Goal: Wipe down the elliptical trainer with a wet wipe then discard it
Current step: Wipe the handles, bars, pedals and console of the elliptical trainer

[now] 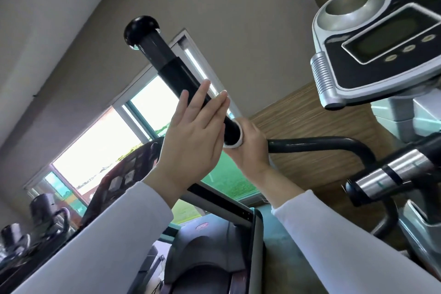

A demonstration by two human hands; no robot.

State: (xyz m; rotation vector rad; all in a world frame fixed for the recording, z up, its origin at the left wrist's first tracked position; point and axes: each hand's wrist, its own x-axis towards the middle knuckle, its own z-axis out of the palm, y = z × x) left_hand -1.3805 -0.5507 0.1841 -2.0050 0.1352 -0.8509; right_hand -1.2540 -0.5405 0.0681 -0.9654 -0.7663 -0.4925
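Note:
The elliptical trainer's black left handlebar [167, 64] rises up and to the left, ending in a round cap. My left hand [191, 148] lies flat against the bar's lower part, fingers straight. Just below it, my right hand [250, 148] grips the bar with a white wet wipe [238, 142] wrapped round it; only the wipe's edge shows. The silver and black console [386, 45] with its display is at the upper right.
A chrome fixed handle [391, 174] sticks out at the right under the console. A treadmill [205, 246] stands below my arms, and more gym machines [35, 222] are at the lower left. A large window [114, 141] is behind the handlebar.

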